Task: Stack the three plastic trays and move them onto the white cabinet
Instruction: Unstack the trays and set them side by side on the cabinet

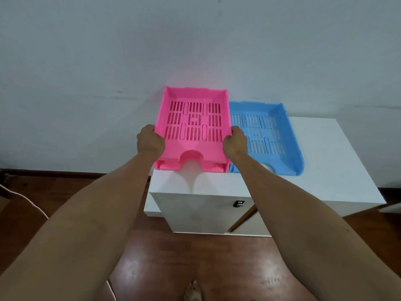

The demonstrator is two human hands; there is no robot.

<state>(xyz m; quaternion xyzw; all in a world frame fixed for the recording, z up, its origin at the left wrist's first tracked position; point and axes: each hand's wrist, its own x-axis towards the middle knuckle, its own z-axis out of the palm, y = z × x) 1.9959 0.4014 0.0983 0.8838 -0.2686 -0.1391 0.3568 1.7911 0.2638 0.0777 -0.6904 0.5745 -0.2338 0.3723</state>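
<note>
The upper pink tray [193, 120] sits on a second pink tray [167, 166] whose front edge shows just beneath it, both on the white cabinet [321, 161]. The left hand [149, 141] has its grip closed on the upper tray's left wall, and the right hand [235, 141] on its right wall. Just right of the right grip, touching the pink pair, lies the blue tray [271, 135]. Below is the wooden floor [173, 257].

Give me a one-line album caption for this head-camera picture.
Both hands hold a pink tray beside a blue tray.
</note>
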